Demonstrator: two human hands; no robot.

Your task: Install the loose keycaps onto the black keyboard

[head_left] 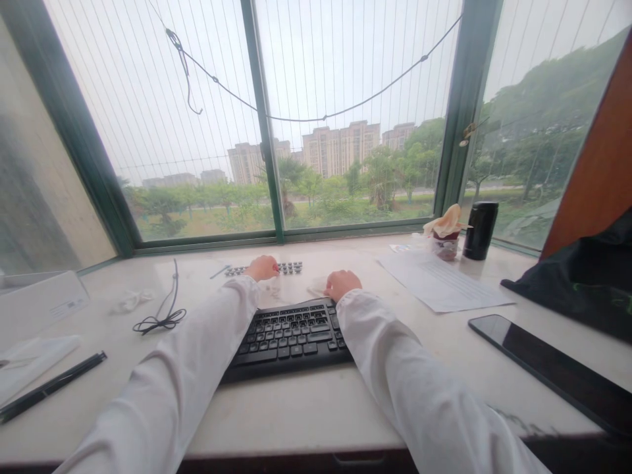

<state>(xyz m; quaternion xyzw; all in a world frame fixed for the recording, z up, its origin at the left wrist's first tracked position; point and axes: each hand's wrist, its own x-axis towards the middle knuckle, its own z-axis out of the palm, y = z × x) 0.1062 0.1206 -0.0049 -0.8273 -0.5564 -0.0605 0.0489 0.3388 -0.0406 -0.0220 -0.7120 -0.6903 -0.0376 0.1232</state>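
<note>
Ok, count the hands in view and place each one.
2. The left hand is at the rows of small pieces beyond the keyboard; the right hand is by the keyboard's far edge, towards the right.

A pale counter spans the lower half of the frame. At its centre lies a black keyboard, with rows of small keycaps just beyond it. At left are a coiled dark cable, a white box and, toward the lower left, a black pen-like stick. Right of centre lie printed sheets; behind them stand a small cup and a black cylinder. A dark phone lies lower right, below black fabric.
</note>
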